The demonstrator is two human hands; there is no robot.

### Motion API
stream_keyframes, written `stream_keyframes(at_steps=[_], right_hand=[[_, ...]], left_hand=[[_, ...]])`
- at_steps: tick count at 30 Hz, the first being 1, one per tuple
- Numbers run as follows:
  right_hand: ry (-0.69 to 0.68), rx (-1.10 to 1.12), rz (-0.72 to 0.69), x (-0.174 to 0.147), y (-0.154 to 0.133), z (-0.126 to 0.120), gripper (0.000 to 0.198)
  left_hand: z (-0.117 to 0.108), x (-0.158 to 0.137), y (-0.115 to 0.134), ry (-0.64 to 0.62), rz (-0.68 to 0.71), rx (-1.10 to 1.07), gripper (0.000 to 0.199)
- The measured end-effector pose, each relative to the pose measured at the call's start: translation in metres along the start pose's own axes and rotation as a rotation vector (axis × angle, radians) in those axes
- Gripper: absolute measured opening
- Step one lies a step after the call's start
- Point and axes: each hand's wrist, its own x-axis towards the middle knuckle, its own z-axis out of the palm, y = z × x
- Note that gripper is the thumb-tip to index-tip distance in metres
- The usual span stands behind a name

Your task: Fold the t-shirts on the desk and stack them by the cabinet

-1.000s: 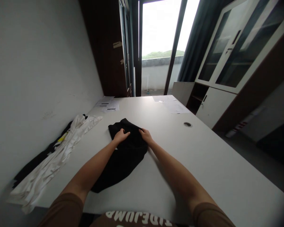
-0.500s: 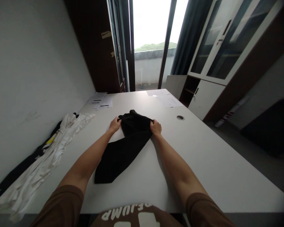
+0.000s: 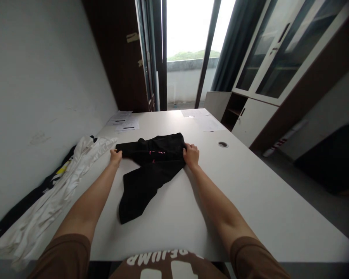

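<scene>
A black garment [image 3: 151, 174] with small pink printing near its middle lies on the white table [image 3: 244, 209]. One panel reaches toward the lower left, and another stretches left along the top; I cannot tell for certain what kind of garment it is. My left hand [image 3: 115, 157] is closed on the end of the upper left panel. At the garment's right edge, my right hand [image 3: 191, 155] has its fingers closed on the folded cloth. Between the hands the upper part is pulled out sideways, with some wrinkles.
White clothing [image 3: 62, 195] and black clothing [image 3: 31, 203] with a yellow patch lie along the wall on the left. Papers [image 3: 123, 121] rest at the far left corner, with more sheets [image 3: 208, 123] at the far right. A round cable hole [image 3: 223, 144] is set in the tabletop.
My left hand has moved left, drawing the upper panel out and revealing the pink printing. My right hand stays at the right edge. The lower panel has shifted slightly.
</scene>
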Motion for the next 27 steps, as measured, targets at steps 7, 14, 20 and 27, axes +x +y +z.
stream_keyframes(at_steps=[7, 14, 20, 27], right_hand=[[-0.251, 0.005, -0.235, 0.005, -0.052, 0.007, 0.033], [-0.469, -0.186, -0.189, 0.025, -0.083, 0.02, 0.054], [-0.412, -0.191, -0.334, 0.014, -0.092, 0.03, 0.034], [-0.363, -0.018, -0.326, 0.01, -0.08, 0.04, 0.023]], left_hand=[[0.028, -0.039, 0.034, -0.293, 0.451, 0.174, 0.028], [0.037, -0.116, 0.077, -0.769, 0.919, 0.197, 0.019], [0.008, -0.179, 0.113, -1.102, 0.95, 0.356, 0.022], [-0.029, -0.201, 0.15, -1.583, 0.978, 0.121, 0.04]])
